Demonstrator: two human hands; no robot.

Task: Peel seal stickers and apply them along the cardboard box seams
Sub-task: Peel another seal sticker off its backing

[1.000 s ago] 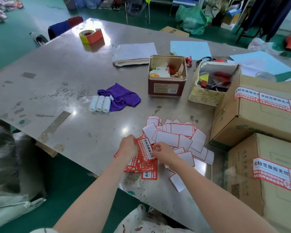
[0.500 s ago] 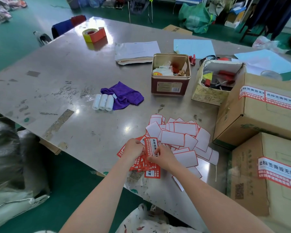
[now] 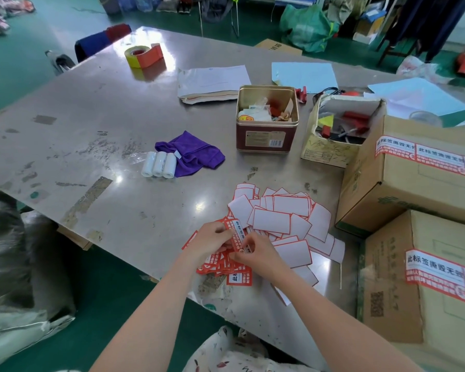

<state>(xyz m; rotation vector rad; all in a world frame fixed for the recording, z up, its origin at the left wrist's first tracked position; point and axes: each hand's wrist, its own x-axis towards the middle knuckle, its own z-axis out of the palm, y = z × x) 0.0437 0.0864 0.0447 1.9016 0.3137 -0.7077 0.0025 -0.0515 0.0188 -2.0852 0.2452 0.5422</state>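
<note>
Hands, left (image 3: 211,241) and right (image 3: 255,253), pinch a seal sticker (image 3: 238,234) over scuffed metal table (image 3: 97,124).

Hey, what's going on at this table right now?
A person is working through seal stickers at a metal table. The left hand and right hand both pinch one red sticker over a small red stack, apparently peeling it. Peeled white backings lie just beyond. Two cardboard boxes at right already carry red seal strips.
</note>
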